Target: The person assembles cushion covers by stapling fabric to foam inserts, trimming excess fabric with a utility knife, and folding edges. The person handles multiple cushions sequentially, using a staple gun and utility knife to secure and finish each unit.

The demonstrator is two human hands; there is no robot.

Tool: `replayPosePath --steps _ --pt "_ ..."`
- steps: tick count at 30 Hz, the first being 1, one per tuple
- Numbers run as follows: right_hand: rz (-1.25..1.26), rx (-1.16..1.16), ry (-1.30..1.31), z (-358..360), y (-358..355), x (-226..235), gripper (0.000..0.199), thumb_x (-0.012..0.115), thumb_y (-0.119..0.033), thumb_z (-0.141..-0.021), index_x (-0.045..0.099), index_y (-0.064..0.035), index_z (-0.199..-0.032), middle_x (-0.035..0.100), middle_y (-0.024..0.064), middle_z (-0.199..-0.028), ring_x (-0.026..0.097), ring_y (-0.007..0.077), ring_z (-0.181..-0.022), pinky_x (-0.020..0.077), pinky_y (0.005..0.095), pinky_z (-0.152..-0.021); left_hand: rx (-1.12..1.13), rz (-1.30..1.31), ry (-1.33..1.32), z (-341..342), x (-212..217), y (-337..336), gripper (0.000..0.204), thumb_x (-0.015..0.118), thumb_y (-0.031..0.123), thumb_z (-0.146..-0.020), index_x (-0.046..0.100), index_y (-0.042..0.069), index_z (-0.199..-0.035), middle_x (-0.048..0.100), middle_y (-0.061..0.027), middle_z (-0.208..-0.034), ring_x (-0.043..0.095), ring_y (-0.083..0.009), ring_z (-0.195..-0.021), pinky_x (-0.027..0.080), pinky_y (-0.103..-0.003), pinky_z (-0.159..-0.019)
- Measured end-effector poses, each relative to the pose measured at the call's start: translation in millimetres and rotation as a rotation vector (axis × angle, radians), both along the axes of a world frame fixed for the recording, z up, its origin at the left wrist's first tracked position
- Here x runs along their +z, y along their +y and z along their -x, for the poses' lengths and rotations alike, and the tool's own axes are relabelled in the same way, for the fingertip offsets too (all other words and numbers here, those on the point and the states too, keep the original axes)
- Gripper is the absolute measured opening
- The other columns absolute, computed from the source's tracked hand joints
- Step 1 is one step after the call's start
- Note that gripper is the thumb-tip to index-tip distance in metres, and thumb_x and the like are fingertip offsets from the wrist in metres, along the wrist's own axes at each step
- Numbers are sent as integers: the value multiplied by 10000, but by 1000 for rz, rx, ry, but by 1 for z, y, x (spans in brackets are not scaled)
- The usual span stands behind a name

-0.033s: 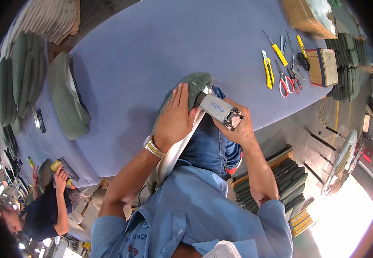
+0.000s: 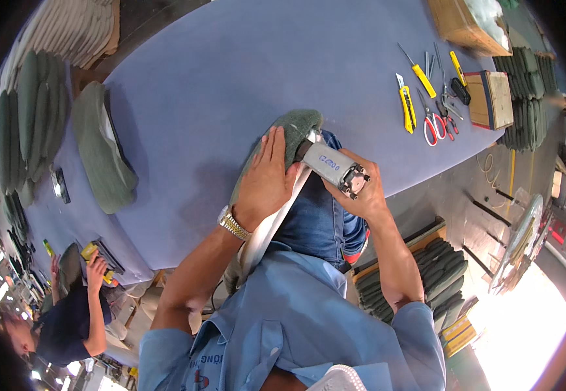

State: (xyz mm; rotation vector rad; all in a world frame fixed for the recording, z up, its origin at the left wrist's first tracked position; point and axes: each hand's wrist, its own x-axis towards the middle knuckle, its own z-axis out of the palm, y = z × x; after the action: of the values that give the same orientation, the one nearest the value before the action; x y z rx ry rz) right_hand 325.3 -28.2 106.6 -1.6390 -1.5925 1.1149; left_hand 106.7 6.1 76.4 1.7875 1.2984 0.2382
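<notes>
A curved cushion point(image 2: 302, 119) covered in green fabric, with a white underside edge point(image 2: 271, 238), rests tilted against my lap at the table's near edge. My left hand point(image 2: 266, 171) lies on its green side, fingers stretched out along the fabric and thumb toward the edge. My right hand point(image 2: 365, 195) is wrapped around a grey staple gun point(image 2: 328, 163). The gun's dark nose touches or nearly touches the cushion's edge, just beside my left fingers; the exact contact is hidden.
On the blue-grey table point(image 2: 231, 65) lie a yellow utility knife point(image 2: 406, 107), red-handled scissors point(image 2: 434, 124), a yellow screwdriver point(image 2: 423, 79) and pliers. Boxes point(image 2: 489, 101) stand at right. Another green cushion point(image 2: 100, 146) lies left. A co-worker point(image 2: 71, 319) holds a yellow tool at lower left.
The co-worker's hand and yellow tool have shifted slightly. My hands, the staple gun and the cushion look nearly still.
</notes>
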Motion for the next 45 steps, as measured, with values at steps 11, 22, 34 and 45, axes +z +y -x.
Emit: replayPosePath --steps 11,22,34,45 --pt "40 138 44 -12 10 7 405 836 -26 -735 666 61 -1092 720 169 -941 739 232 -828 565 331 -744 11 -104 63 0 -1 4 760 597 271 -992 244 -115 -1544 367 -341 -1558 375 -483 -1454 412 -522 -1143" --pt "125 59 31 13 16 17 428 823 -46 -778 648 91 -1143 740 151 -913 741 218 -831 571 305 -759 11 -128 63 1 -2 13 790 647 223 -949 246 -91 -1552 384 -318 -1560 399 -464 -1448 437 -550 -1116" --pt "47 95 2 11 8 22 327 797 -34 -751 663 73 -1029 685 152 -888 707 210 -770 540 311 -694 34 -87 77 3 4 13 813 669 93 -873 258 -89 -1549 410 -316 -1539 430 -439 -1431 439 -451 -1143" --pt "19 15 96 17 2 8 523 841 -21 -662 633 54 -1136 723 208 -988 752 317 -856 571 354 -761 11 -77 6 6 0 11 840 685 199 -913 238 -30 -1586 345 -291 -1598 361 -437 -1483 376 -535 -1169"
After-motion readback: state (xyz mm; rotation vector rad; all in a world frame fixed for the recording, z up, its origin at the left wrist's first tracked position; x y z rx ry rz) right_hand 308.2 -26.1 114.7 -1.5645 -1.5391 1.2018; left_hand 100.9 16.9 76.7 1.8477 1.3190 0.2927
